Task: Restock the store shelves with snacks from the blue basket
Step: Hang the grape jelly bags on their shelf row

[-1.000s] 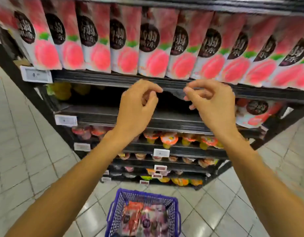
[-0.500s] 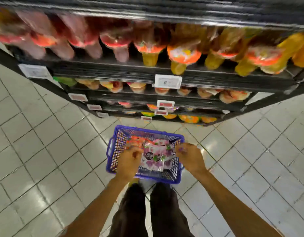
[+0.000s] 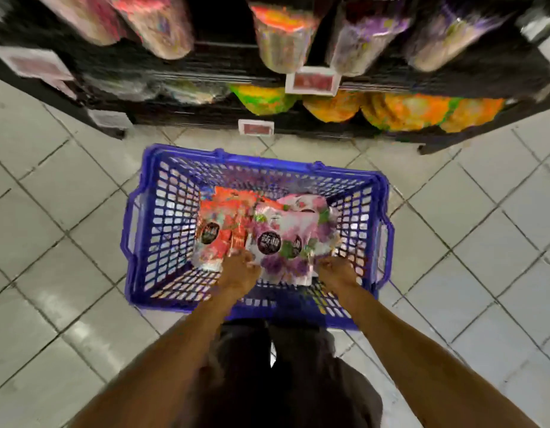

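Observation:
The blue basket point(image 3: 162, 217) stands on the tiled floor in front of the shelves. Inside lie snack packs: a pink-and-purple grape pack point(image 3: 286, 242) on top and red-orange packs point(image 3: 230, 217) to its left. Both my hands reach down into the basket. My left hand point(image 3: 239, 270) grips the near left corner of the grape pack. My right hand point(image 3: 337, 268) grips its near right corner. The fingertips are hidden under the pack's edge.
Dark store shelves point(image 3: 205, 118) run across the top, with blurred snack bags and orange-green jelly packs point(image 3: 406, 111) on the lowest level. Price tags point(image 3: 312, 81) hang from the shelf edges. My legs stand just behind the basket.
My hands left the upper shelf edge and dropped into the basket, and the view tilted down. They now hold the grape pack by its near corners.

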The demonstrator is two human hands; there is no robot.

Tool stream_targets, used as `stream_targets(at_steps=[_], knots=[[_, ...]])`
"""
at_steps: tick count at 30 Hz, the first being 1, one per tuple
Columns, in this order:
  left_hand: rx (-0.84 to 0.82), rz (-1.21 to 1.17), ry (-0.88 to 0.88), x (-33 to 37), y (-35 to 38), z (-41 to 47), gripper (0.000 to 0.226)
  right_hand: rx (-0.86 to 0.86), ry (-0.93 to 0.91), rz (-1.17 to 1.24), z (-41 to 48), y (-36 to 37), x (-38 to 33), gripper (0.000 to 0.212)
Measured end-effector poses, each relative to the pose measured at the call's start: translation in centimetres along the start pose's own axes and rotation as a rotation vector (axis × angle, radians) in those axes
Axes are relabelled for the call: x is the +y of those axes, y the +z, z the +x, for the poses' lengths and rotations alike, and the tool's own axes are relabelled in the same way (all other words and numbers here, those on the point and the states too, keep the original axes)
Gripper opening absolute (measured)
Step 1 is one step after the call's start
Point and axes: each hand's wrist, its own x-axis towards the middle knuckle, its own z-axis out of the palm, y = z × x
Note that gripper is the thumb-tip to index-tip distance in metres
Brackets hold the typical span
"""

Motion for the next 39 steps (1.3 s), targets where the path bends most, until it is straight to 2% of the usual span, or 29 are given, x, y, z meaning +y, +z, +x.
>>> stream_targets(at_steps=[2, 5, 6, 9, 11, 12, 15, 19, 21, 23, 26, 29, 33, 36, 37, 39], knots=[[-0.004, 0.023, -0.037, -1.2, 2.1, 2.8, 0.047, 0.009, -0.004, 0.067, 2.7, 2.0, 0.3, 0.02], [0.11, 0.0, -0.062, -2.1, 4.5, 6.3, 0.023, 0.017, 0.029, 0.137, 5.8, 4.5, 1.0, 0.03], [0.138, -0.009, -0.079, -2.3, 5.1, 7.2, 0.03, 0.012, 0.025, 0.126, 6.3, 5.0, 1.0, 0.031], [0.161, -0.049, -0.191, -2.5, 6.1, 8.8, 0.074, -0.003, 0.043, 0.039, 8.1, 6.2, 1.5, 0.037], [0.125, -0.15, -0.225, -2.3, 6.5, 9.0, 0.081, 0.015, 0.056, 0.042, 8.5, 6.1, 1.8, 0.038], [0.097, -0.207, -0.217, -2.3, 6.6, 9.1, 0.073, 0.016, 0.059, 0.071, 8.6, 6.0, 1.9, 0.037], [-0.001, -0.315, -0.183, -2.3, 6.4, 8.6, 0.027, -0.012, 0.058, 0.137, 7.5, 4.9, 1.9, 0.036], [-0.114, -0.486, -0.245, -2.2, 5.5, 6.5, 0.045, -0.003, 0.021, 0.31, 4.3, 3.5, 2.4, 0.026], [-0.192, -0.479, -0.198, -1.5, 4.3, 5.3, 0.044, -0.033, 0.041, 0.45, 2.3, 2.3, 2.6, 0.016], [-0.236, -0.478, -0.148, -0.6, 2.5, 3.7, 0.039, -0.063, 0.046, 0.593, -0.1, 0.8, 2.4, 0.01], [-0.248, -0.621, -0.081, 1.6, -1.2, -0.4, 0.03, -0.087, 0.023, 0.867, -4.9, -1.9, 0.8, 0.006], [-0.242, -0.729, -0.016, 4.5, -6.2, -5.8, 0.025, -0.062, -0.017, 0.996, -10.7, -5.3, -2.5, 0.01], [-0.086, -0.75, 0.135, 10.2, -14.9, -15.5, 0.027, -0.07, -0.09, 1.099, -20.9, -11.2, -8.2, 0.022], [0.033, -0.769, 0.243, 14.6, -22.2, -24.2, 0.023, -0.081, -0.17, 1.114, -29.5, -16.2, -12.6, 0.017], [0.057, -0.771, 0.288, 15.9, -24.5, -27.1, 0.027, -0.096, -0.204, 1.122, -32.3, -17.7, -13.8, 0.013], [0.082, -0.774, 0.375, 18.0, -28.7, -32.5, 0.048, -0.103, -0.279, 1.152, -37.2, -20.5, -15.9, 0.007]])
